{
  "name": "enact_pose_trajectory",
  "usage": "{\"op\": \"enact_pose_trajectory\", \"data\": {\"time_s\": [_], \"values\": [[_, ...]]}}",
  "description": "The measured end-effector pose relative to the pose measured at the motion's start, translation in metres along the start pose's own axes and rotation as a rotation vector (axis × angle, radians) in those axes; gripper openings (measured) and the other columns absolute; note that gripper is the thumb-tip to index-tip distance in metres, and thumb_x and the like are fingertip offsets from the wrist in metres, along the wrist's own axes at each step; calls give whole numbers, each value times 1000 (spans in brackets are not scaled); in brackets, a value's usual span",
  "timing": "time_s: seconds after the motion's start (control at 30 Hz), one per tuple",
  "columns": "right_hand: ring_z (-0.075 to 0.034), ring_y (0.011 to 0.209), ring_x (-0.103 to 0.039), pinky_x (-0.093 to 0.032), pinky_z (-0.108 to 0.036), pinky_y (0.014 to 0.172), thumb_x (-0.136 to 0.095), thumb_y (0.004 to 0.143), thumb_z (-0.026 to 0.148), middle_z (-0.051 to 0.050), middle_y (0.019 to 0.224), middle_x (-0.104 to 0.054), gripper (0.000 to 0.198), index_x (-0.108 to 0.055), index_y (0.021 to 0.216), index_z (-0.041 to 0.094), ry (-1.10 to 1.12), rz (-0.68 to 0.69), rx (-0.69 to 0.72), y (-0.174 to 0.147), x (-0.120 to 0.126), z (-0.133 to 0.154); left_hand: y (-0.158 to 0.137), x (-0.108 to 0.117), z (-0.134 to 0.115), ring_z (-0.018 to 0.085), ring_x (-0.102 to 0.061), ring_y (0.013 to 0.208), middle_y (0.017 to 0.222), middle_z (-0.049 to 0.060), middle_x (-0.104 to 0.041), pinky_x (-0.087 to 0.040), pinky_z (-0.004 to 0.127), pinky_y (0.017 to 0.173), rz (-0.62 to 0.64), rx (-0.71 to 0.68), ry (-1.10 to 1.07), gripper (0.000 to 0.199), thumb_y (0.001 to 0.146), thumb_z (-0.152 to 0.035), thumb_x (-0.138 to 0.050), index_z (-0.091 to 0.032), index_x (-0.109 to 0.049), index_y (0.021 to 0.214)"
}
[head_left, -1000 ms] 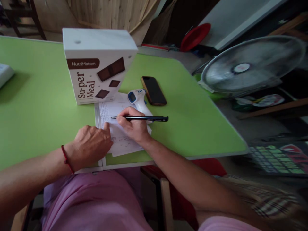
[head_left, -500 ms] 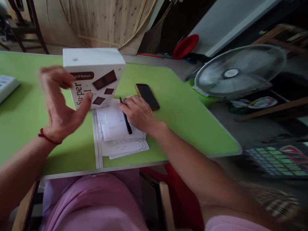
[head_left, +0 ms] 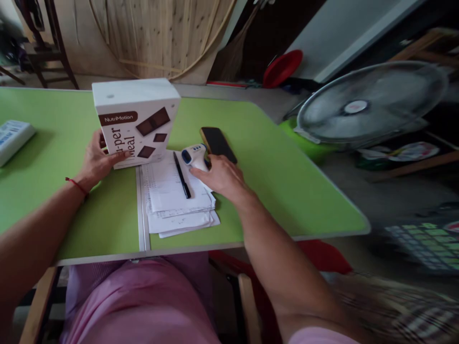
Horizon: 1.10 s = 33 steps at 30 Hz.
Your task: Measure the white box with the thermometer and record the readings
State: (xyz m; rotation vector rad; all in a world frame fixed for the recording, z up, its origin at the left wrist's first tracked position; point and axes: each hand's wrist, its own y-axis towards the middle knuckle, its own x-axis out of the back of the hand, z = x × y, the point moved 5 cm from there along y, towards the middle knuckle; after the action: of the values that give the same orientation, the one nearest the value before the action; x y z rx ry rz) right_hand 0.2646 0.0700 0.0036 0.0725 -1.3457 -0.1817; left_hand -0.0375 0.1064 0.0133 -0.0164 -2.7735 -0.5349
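Observation:
A white NutriMotion box [head_left: 158, 102] with brown chocolate-bar pictures stands upright on the green table. My left hand [head_left: 98, 160] grips its lower left side, thumb across the printed front and fingers partly hidden behind. My right hand [head_left: 225, 177] is closed around a white and blue infrared thermometer [head_left: 195, 154], whose small display end faces left. Below the thermometer lies a stack of written papers [head_left: 172, 203]. On the papers, left of my right hand, rests a black pen [head_left: 181, 176]. Just beyond that hand is a dark phone [head_left: 218, 142] with a yellowish edge.
The green table [head_left: 287, 191] has a pale strip running front to back beside the papers. A white device [head_left: 14, 138] sits at the far left. Off the right side stands a round fan [head_left: 358, 107]. A red basin [head_left: 283, 68] is beyond the table.
My left hand has come down from in front of the box and taken hold of its side. My right hand has shifted right, off the pen, and the thermometer now shows.

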Motion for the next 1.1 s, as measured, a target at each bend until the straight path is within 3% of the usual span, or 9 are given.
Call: {"op": "enact_pose_trajectory", "data": {"time_s": [0.17,0.3,0.47,0.5,0.6,0.73,0.87,1.0,1.1], "values": [[-27,83,-63,-49,-41,72,-62,72,48,-14,90,-67,40,-64,94,15,123,4,24,1,-13,-5,-12,-4,-23,27,-63,100,113,11,-66,-55,43,82,35,3,15,56,68,-44,-76,-16,-54,111],[-29,78,-64,-48,-41,70,-65,67,47,-12,80,-68,34,-65,83,17,320,43,-54,6,-13,-17,-22,-12,-37,27,-66,94,105,9,-69,-56,40,78,55,-7,-18,46,75,-45,-71,-15,-59,107],[-19,65,-56,-45,-33,59,-64,65,46,-4,73,-63,30,-60,81,20,927,-9,-90,-11,8,-9,-31,-15,-30,27,-66,93,107,10,-68,-56,39,74,89,78,-58,40,80,-45,-65,-17,-60,107],[-16,60,-53,-43,-31,54,-61,67,44,-2,71,-60,27,-59,82,22,1091,15,-83,-21,12,-1,-33,-15,-28,28,-66,93,108,11,-68,-56,40,73,101,105,-48,40,80,-46,-64,-17,-59,108],[-13,57,-48,-40,-28,50,-60,67,39,0,72,-56,24,-58,84,22,1413,370,-63,-60,9,35,-38,-16,-24,28,-64,97,112,13,-65,-56,42,76,96,149,-6,47,81,-48,-63,-17,-53,114],[-12,61,-46,-43,-28,57,-62,72,35,2,70,-51,17,-57,82,21,1504,586,-37,-91,0,69,-41,-19,-27,29,-63,102,117,16,-62,-55,44,81,87,177,-18,55,79,-48,-64,-15,-47,120],[-12,65,-47,-43,-28,61,-62,72,35,2,72,-51,19,-56,82,21,1482,591,15,-82,-1,78,-39,-24,-30,30,-65,98,113,15,-66,-56,44,81,204,206,-92,53,74,-45,-70,-15,-52,114],[-11,62,-45,-40,-25,56,-63,70,32,2,69,-51,17,-55,80,21,1322,640,59,-79,0,77,-38,-20,-29,29,-65,96,110,12,-68,-57,40,79,222,218,-103,50,74,-44,-71,-16,-55,112],[-11,57,-42,-40,-25,52,-63,70,34,3,66,-48,18,-50,78,23,1332,645,111,-88,-5,78,-41,-19,-28,28,-66,94,110,11,-68,-58,37,76,248,230,-108,50,73,-43,-71,-17,-56,113]]}}
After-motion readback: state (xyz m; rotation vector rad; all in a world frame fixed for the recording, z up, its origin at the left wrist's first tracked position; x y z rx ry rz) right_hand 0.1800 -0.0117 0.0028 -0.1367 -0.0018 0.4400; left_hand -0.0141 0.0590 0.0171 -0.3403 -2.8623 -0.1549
